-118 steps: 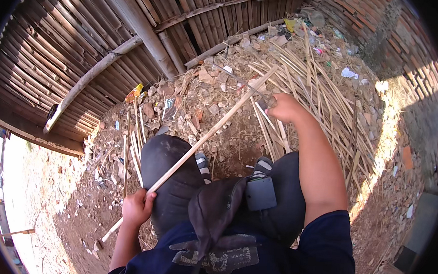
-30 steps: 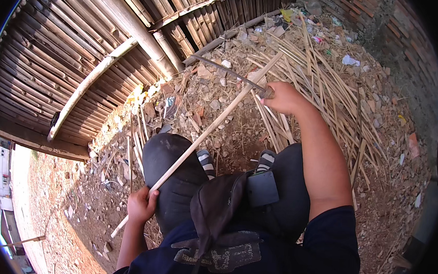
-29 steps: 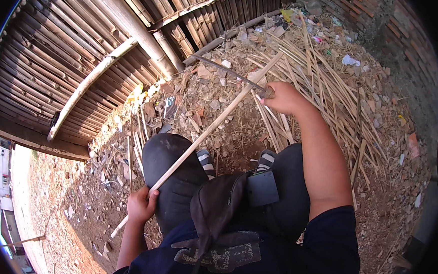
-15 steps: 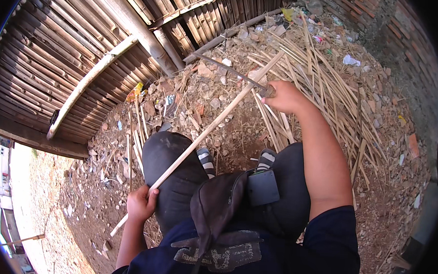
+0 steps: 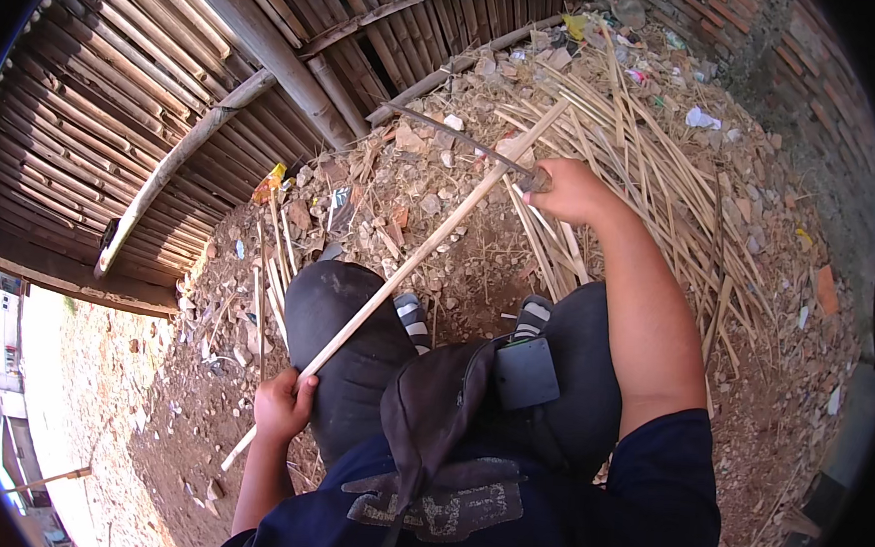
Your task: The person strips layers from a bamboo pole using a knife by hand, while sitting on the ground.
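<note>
From above, the left hand (image 5: 282, 407) clenches the lower end of a long bamboo stick (image 5: 429, 243) slanting across the knees. The right hand (image 5: 573, 190) grips a dark blade (image 5: 466, 140) laid on the stick's upper part, over the bamboo strip pile (image 5: 654, 176).

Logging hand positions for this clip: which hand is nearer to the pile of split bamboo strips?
Right. The right hand grips a dark blade at the pile's near edge. The left hand holds the long stick's lower end, down by the knee, well away from the pile.
</note>
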A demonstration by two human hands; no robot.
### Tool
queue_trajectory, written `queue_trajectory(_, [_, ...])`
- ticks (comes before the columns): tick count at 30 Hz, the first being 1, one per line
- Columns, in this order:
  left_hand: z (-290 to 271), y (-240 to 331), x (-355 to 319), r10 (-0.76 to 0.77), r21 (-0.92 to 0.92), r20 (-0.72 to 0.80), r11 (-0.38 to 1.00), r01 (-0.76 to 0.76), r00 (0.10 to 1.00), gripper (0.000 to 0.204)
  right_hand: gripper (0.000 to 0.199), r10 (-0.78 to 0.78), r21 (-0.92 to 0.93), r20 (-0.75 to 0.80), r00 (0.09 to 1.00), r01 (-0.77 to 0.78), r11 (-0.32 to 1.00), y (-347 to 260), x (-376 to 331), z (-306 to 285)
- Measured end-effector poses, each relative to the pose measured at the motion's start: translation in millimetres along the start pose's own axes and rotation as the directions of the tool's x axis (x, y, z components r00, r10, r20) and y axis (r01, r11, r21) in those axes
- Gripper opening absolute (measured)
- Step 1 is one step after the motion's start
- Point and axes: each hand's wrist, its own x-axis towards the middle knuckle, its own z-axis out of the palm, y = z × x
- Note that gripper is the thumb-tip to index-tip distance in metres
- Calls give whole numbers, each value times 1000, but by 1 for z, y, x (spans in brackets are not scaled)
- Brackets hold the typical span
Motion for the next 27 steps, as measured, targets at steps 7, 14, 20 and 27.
queue_trajectory(7, [0, 0, 0, -12, -7, 5, 1000, 12, 1000, 43, 60, 25, -2, 36, 999, -25, 1000, -2, 1, -2])
queue_trajectory(14, [0, -1, -1, -6, -2, 5, 1000, 6, 1000, 44, 60, 36, 24, 52, 998, -37, 999, -1, 1, -3])
queue_trajectory(20, [1, -2, 0, 9, 3, -1, 1000, -9, 1000, 43, 56, 45, 42, 69, 997, -48, 998, -2, 0, -5])
queue_trajectory(27, [1, -2, 0, -3, 7, 1, 1000, 3, 1000, 45, 58, -15, 29, -9, 1000, 15, 999, 4, 1, 2])
